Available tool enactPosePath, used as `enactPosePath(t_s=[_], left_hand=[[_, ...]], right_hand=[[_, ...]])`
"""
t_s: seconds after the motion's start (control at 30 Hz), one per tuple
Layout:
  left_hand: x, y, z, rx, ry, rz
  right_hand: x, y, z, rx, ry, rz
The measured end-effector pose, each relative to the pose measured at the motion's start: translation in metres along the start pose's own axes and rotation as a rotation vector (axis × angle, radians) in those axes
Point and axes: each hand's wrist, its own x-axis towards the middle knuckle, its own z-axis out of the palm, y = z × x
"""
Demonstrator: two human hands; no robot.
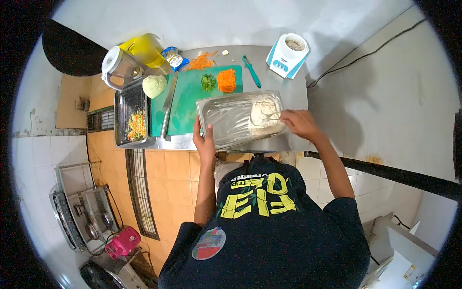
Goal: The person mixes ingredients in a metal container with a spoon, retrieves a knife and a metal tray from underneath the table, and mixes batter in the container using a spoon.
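My left hand (205, 142) grips the left end of a rectangular metal pan (222, 118), thumb inside the rim and fingers around the outside. A thick white creamy mixture (263, 111) is heaped at the pan's right end, and white smears coat the bottom. My right hand (301, 124) is closed at the right rim around a thin metal utensil, seemingly a spoon (274, 118), whose head is sunk in the mixture. Behind the pan, a green cutting board (185, 113) bears grated carrot (226, 81), chopped green herbs (208, 82) and a knife (168, 103).
A metal tray (124, 103) with chopped vegetables (136, 125) stands left, near a cabbage piece (155, 86) and a blender jug (120, 67). Behind are a yellow container (149, 50), a blue packet (174, 59) and carrot peelings (201, 61). A peeler (252, 72) and blender base (288, 55) sit right.
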Motion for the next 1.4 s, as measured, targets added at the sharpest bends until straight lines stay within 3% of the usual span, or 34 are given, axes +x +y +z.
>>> enactPosePath(t_s=[0.1,0.23,0.33,0.37,0.47,0.57,0.67,0.7,0.8,0.9,1.03,1.17,1.3,1.4], left_hand=[[-0.003,0.001,-0.002,0.014,-0.025,-0.022],[-0.003,0.004,0.0,0.017,-0.048,-0.003],[-0.001,0.006,0.0,-0.012,-0.062,-0.001],[-0.003,0.006,0.0,-0.019,-0.067,-0.007],[-0.006,0.01,0.004,0.029,-0.037,0.001],[-0.006,0.005,0.003,-0.016,-0.044,-0.008],[-0.007,0.001,0.003,0.025,-0.041,0.026],[-0.009,0.0,0.003,0.028,-0.036,0.023],[-0.014,-0.002,0.004,0.018,-0.026,0.033],[-0.021,-0.005,0.007,-0.018,-0.033,0.053],[-0.022,-0.015,0.004,-0.009,-0.029,0.089],[-0.027,-0.024,0.004,0.016,-0.005,0.125],[-0.028,-0.025,0.003,0.004,-0.027,0.138],[-0.03,-0.023,0.002,-0.02,-0.025,0.132]], right_hand=[[0.003,-0.028,-0.02,0.01,0.118,0.058],[0.009,-0.034,0.025,0.026,-0.04,0.005],[-0.006,-0.001,0.027,0.038,0.172,-0.107],[-0.01,0.011,0.018,-0.052,0.032,0.025],[-0.012,0.005,-0.001,-0.048,0.065,0.102],[-0.007,-0.021,0.016,0.107,0.017,0.019],[-0.007,-0.003,0.025,0.067,-0.047,0.056],[-0.005,0.007,0.014,-0.001,-0.114,0.175],[-0.007,0.018,-0.011,-0.008,-0.059,0.223],[-0.002,0.0,0.009,0.206,0.01,0.098],[0.0,-0.004,0.016,0.06,-0.118,0.105],[-0.003,0.015,-0.008,-0.014,-0.037,0.203],[0.005,-0.036,0.012,0.21,0.141,0.061],[0.001,-0.039,0.033,0.04,0.012,0.158]])
